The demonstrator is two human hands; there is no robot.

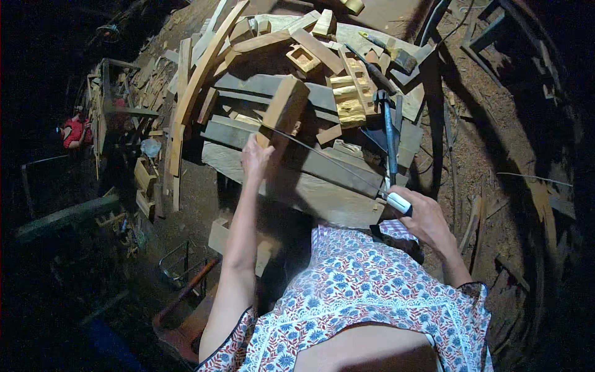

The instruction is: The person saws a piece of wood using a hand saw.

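Observation:
My left hand (255, 158) is closed on the near end of a squared wooden block (286, 102), which lies tilted across the grey planks of a workbench (310, 192). In my right hand (427, 218), fingers wrapped round it, is the white and black handle of a saw (400, 203). Its long thin blade, seen nearly edge-on, runs leftward over the bench to the block, close above my left fingers. Whether the teeth touch the wood I cannot tell. Just beyond my right hand lies a hammer (390, 139) with a blue handle.
A notched wooden piece (349, 102), a hollowed block (304, 59) and a paintbrush (404, 61) lie at the bench's far side. Long curved timber (204, 68) stands along its left. A red bow saw (183, 332) is low on the left. A person in red (75, 131) is far left.

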